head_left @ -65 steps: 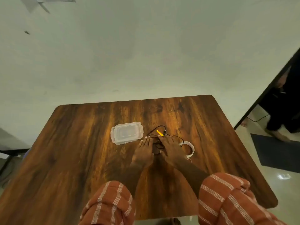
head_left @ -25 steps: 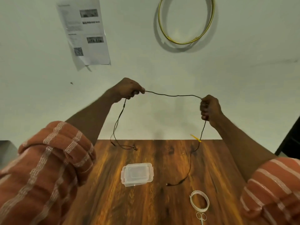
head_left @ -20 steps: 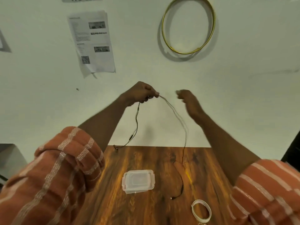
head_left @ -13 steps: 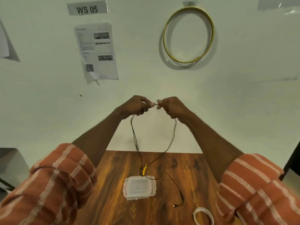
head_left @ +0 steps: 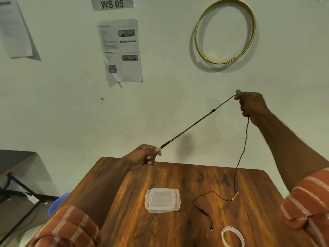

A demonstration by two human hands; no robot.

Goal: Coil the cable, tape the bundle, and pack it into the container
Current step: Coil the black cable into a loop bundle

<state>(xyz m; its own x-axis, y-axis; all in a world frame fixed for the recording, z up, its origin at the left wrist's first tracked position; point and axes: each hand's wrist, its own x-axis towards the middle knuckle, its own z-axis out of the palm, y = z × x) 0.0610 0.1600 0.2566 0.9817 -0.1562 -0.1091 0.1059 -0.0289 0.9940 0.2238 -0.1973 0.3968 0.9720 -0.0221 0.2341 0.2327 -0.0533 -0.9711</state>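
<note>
We wear rust-orange sleeves crossed by pale stripes, bunched up past the elbows, leaving both forearms bare down to the left hand and right hand.

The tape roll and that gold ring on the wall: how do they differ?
The tape roll is white and lies flat on the table, by the cable's loose end. The gold ring is yellow, looks much larger, and hangs upright on the wall, far from both hands. Both are open hoops.

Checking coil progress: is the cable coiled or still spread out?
Spread out. Cable runs taut between left hand and right hand; its tail trails loose on the table.
</note>
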